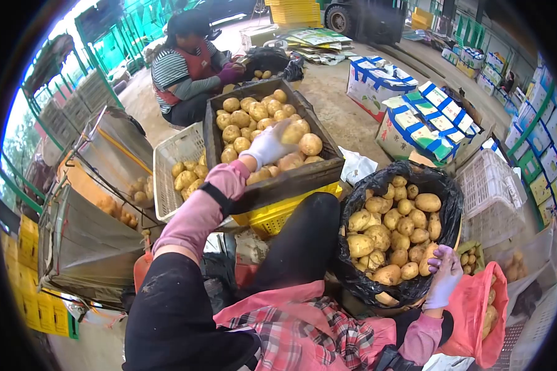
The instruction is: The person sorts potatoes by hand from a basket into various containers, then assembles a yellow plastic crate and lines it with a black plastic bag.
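My left hand [267, 146], in a pale glove, reaches into a dark wooden crate [319, 171] heaped with potatoes. Its blurred fingers close round a large potato [295, 131] near the crate's right side. On the right, a container lined with a black plastic bag [447, 198] holds many potatoes [405, 226]. My right hand [445, 277], also gloved, is at this bag's near right edge. Its fingers are curled against an oblong potato [427, 260]; the far side of the grip is hidden.
A white basket [167, 179] of potatoes stands left of the crate, with a yellow crate [278, 217] underneath. A red bag [476, 303] lies by my right forearm. Strapped cartons [430, 120] stand behind the black bag. Another person [189, 74] crouches beyond the crate.
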Available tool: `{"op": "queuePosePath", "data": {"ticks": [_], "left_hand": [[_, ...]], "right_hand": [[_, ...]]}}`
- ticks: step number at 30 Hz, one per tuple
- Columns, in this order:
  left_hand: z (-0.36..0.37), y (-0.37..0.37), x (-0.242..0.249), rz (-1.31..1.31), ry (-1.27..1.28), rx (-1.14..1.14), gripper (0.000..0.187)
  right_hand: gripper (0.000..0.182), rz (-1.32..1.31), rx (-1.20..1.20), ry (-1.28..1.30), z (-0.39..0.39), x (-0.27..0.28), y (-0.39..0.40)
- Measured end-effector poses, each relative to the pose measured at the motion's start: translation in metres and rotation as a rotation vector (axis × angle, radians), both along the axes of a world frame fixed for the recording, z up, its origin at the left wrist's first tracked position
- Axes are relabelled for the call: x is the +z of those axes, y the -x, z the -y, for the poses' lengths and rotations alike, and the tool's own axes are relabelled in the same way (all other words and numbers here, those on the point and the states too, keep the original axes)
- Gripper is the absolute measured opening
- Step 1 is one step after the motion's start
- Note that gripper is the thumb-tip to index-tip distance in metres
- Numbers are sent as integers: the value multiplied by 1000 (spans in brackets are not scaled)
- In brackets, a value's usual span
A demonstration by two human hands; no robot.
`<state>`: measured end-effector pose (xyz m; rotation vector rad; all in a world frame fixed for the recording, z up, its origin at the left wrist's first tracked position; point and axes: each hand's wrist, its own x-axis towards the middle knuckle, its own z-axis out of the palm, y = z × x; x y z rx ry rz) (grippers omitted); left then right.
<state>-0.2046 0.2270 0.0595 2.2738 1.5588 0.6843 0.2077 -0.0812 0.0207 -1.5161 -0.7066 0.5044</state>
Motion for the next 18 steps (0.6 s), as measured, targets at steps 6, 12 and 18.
{"op": "queuePosePath", "data": {"ticks": [6,12,18], "left_hand": [[-85,69,-102,-378,53,-170,59],[-102,23,-62,-695,165,-188,36],[15,-178,0,-15,201,-636,53]], "right_hand": [[33,11,38,34,-7,-1,-3],[29,-11,-23,-42,-1,3,-2],[29,-42,-120,-167,5,25,-7]]}}
